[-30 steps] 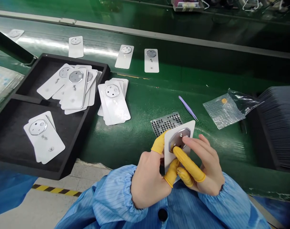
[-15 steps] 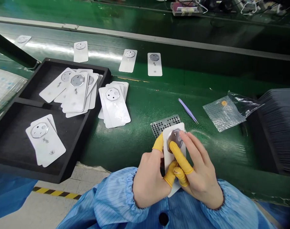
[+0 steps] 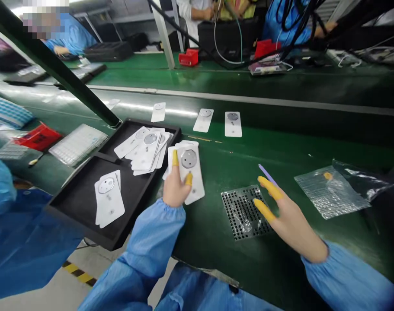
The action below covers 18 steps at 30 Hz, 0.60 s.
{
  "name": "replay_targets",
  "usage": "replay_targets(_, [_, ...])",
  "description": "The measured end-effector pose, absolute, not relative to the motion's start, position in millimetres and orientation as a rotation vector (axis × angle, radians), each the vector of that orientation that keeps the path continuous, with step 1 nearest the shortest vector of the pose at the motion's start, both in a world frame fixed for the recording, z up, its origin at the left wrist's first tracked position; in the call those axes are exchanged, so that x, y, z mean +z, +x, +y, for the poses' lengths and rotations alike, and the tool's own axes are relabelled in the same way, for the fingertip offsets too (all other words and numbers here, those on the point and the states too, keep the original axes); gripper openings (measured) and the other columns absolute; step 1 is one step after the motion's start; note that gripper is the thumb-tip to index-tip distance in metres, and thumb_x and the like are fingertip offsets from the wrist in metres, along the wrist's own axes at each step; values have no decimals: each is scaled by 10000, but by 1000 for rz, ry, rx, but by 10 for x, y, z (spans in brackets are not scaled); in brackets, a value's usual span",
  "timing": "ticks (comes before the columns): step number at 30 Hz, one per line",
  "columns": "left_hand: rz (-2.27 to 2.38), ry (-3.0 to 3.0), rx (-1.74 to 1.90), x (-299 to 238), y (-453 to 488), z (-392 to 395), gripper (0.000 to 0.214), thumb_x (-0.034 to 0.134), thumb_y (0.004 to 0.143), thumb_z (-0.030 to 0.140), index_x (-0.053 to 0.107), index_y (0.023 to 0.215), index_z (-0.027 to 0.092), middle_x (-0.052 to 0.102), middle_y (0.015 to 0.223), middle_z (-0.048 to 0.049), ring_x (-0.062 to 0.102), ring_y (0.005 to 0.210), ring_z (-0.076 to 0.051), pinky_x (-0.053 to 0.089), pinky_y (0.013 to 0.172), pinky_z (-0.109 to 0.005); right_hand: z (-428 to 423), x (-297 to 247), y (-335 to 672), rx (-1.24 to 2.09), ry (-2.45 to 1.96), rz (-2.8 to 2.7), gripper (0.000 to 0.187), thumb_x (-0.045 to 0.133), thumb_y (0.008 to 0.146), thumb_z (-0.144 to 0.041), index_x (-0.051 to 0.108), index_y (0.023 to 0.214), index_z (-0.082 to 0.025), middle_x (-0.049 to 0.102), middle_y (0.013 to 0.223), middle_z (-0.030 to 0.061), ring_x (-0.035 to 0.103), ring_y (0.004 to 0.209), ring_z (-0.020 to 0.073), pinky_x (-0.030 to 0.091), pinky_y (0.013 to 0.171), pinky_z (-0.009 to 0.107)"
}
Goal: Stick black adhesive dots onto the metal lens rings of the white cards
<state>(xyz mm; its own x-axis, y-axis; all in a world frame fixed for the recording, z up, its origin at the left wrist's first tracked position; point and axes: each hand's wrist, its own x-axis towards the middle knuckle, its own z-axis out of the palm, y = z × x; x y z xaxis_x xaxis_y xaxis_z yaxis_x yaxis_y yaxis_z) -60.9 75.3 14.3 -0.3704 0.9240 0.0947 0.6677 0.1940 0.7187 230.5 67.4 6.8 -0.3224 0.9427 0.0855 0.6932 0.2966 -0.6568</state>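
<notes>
My left hand (image 3: 176,188) rests on a stack of white rounded panels beside the black tray. Its yellow-covered thumb and finger lie apart on top, near a white panel (image 3: 197,190) with a silver octagonal disc. On the right, my right hand (image 3: 289,222) reaches forward with its yellow-covered fingers apart and nothing between them. The purple tweezers (image 3: 265,172) lie just beyond its fingertips, partly hidden by them. Left of that hand is a clear sheet of small black dots (image 3: 242,211), flat on the green bench.
A black two-part tray (image 3: 135,207) at left holds more panels (image 3: 109,198). Several single panels (image 3: 233,129) lie farther back. Bubble wrap (image 3: 329,194) lies at right. A dark post (image 3: 70,77) crosses the upper left. Co-workers (image 3: 75,34) sit across the bench; a blue sleeve (image 3: 24,242) is at left.
My hands have separated. The panel they held together now lies on the stack under my left hand. My right hand moved towards the tweezers. The view has tilted up and turned left.
</notes>
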Motion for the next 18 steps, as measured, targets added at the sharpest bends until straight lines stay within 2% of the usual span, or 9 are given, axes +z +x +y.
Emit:
replay_targets(3, [2427,1636,731,65,-879,1038,674,560,783,184,345,1412,79,687,977,-159,660,935,-350,511,831,-496,1399,124,2122,711,-1616,-2228,574,469,909,-371,308,1434,-204,458,1403,104,438,1299,257,380,1086,428])
replay_targets(6, [2461,1760,815,-14,-903,1153,457,532,773,109,542,1228,70,539,1268,-241,498,1212,-395,412,987,-546,2175,153,1809,630,-1796,-2146,598,499,896,-319,312,1423,-106,458,1369,172,435,1284,274,352,1085,409])
replay_targets(8, [2445,1840,936,-61,-875,1136,403,512,781,87,565,1181,71,404,1399,-246,371,1324,-393,349,1058,-544,2588,157,1560,581,-1945,-2022,615,518,896,-357,316,1412,-91,452,1355,195,447,1257,300,376,1043,457])
replay_targets(9, [2431,1891,1007,-84,-866,1115,392,501,800,96,556,1188,72,383,1411,-242,353,1338,-384,347,1067,-537,2744,161,1434,563,-2017,-1947,594,530,894,-379,348,1393,-114,460,1345,179,466,1233,300,390,1020,486])
replay_targets(11, [2364,2051,1206,-132,-869,1078,376,477,850,147,525,1218,90,411,1383,-230,389,1317,-364,392,1041,-535,2960,170,1208,541,-2119,-1797,495,553,892,-390,442,1319,-167,484,1324,124,505,1182,270,420,981,510])
replay_targets(13, [2319,2133,1306,-169,-883,1065,306,475,871,184,545,1165,137,440,1369,-196,432,1287,-348,444,1000,-531,3088,167,1057,544,-2150,-1681,413,563,894,-364,501,1255,-173,513,1290,99,536,1137,243,453,950,488])
replay_targets(16, [2276,2132,1377,-156,-874,1055,219,479,870,202,582,1055,148,454,1375,-181,454,1272,-349,469,979,-525,3215,149,1039,604,-2114,-1570,377,563,897,-346,522,1224,-163,541,1246,94,565,1086,223,489,907,452])
replay_targets(18, [2200,2041,1452,-101,-842,1029,262,488,864,215,583,1103,166,474,1375,-160,459,1277,-335,454,1006,-514,3282,159,1139,673,-2038,-1535,372,562,898,-347,524,1219,-163,549,1232,91,575,1064,216,500,889,439])
